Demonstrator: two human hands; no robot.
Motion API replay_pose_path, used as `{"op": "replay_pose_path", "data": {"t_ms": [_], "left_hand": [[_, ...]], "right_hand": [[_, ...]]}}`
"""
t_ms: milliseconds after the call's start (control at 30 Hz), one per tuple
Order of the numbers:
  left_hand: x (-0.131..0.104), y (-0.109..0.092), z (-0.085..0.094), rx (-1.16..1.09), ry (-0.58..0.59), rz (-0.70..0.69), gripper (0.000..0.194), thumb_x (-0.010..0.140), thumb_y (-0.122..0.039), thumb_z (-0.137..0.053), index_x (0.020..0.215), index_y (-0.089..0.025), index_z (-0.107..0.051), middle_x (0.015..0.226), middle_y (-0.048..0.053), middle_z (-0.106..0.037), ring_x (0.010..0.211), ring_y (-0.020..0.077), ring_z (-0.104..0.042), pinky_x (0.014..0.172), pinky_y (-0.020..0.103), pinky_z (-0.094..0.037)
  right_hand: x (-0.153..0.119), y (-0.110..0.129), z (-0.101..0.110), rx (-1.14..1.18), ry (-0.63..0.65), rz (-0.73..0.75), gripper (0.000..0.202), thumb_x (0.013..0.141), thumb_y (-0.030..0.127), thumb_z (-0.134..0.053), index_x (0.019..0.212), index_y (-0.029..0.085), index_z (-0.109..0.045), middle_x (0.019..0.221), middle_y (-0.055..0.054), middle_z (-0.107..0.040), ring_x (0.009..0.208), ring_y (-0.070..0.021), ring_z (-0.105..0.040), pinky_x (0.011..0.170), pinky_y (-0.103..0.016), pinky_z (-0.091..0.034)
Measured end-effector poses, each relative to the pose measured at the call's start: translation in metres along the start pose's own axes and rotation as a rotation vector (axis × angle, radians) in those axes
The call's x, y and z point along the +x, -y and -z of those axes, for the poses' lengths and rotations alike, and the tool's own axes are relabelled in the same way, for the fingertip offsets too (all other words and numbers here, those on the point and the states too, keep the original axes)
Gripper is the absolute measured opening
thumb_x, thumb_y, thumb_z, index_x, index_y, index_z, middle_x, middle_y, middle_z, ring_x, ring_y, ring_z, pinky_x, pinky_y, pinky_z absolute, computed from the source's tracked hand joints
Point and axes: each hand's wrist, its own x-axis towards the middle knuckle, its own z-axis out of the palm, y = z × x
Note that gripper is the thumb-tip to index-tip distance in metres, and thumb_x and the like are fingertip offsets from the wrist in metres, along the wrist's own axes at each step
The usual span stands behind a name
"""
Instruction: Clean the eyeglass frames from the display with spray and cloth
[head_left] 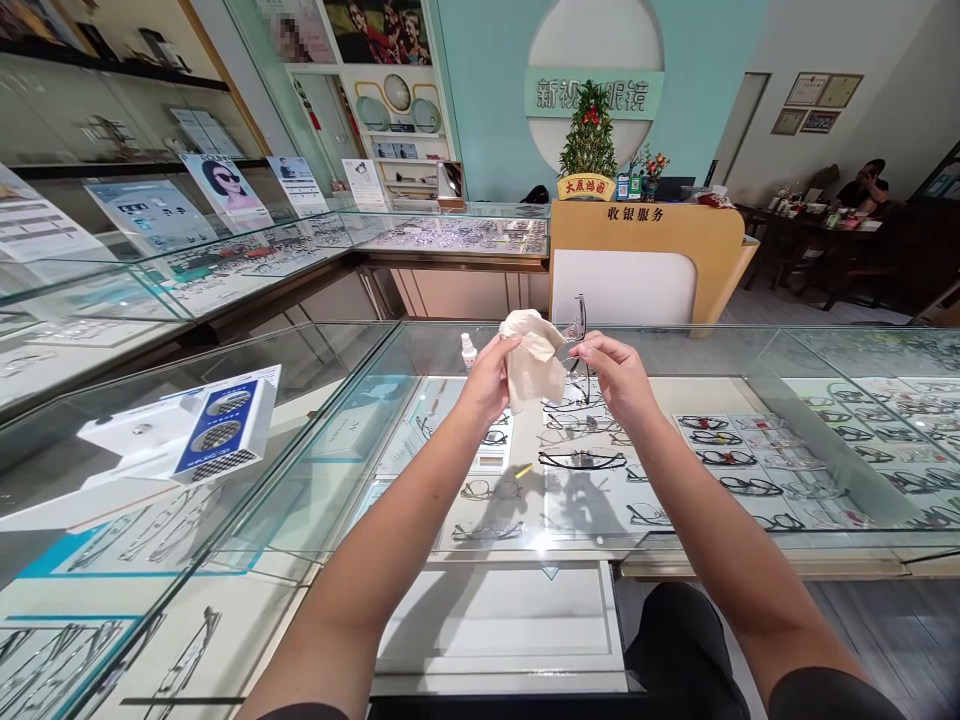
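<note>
My left hand (489,380) is closed on a cream cleaning cloth (535,370), which hangs in folds over its fingertips. My right hand (619,376) pinches a pair of dark-framed eyeglasses (583,312) beside the cloth. One side of the eyeglasses is partly hidden by the cloth and fingers. Both hands are raised above a glass display counter (525,545). Just behind my left hand stands a small white spray bottle (468,350). Below the hands, black-framed glasses (582,460) and several other frames show through or on the glass.
A white and blue cardboard display (225,425) lies on the counter at left. More glass showcases (285,250) run along the left and back. Beyond stands a yellow cashier desk (645,225) with a plant (589,140). A person (866,190) sits at a table far right.
</note>
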Motion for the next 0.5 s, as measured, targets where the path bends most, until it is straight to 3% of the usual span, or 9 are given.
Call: {"op": "replay_pose_path", "data": {"t_ms": [267,500], "left_hand": [[-0.0022,-0.0001,-0.0011,0.038,0.014,-0.121,0.05,0.081,-0.044,-0.087,0.121,-0.022,-0.068,0.113,0.005,-0.078,0.098,0.0192,-0.073,0.088,0.029,-0.057],[-0.0026,0.0,0.0007,0.116,-0.072,-0.098,0.069,0.066,-0.034,-0.096,0.123,-0.023,-0.061,0.11,0.002,-0.076,0.089,0.0186,-0.072,0.081,0.031,-0.056]], "right_hand": [[-0.0008,-0.0007,0.0006,-0.019,0.027,0.028,0.015,0.087,0.045,-0.083,0.08,0.031,-0.085,0.092,-0.002,-0.07,0.097,-0.0223,-0.061,0.093,-0.038,-0.047],[-0.0022,0.0029,-0.0028,-0.109,0.068,0.038,0.021,0.086,0.051,-0.083,0.08,0.031,-0.086,0.09,-0.004,-0.069,0.1,-0.0246,-0.062,0.096,-0.041,-0.048]]}}
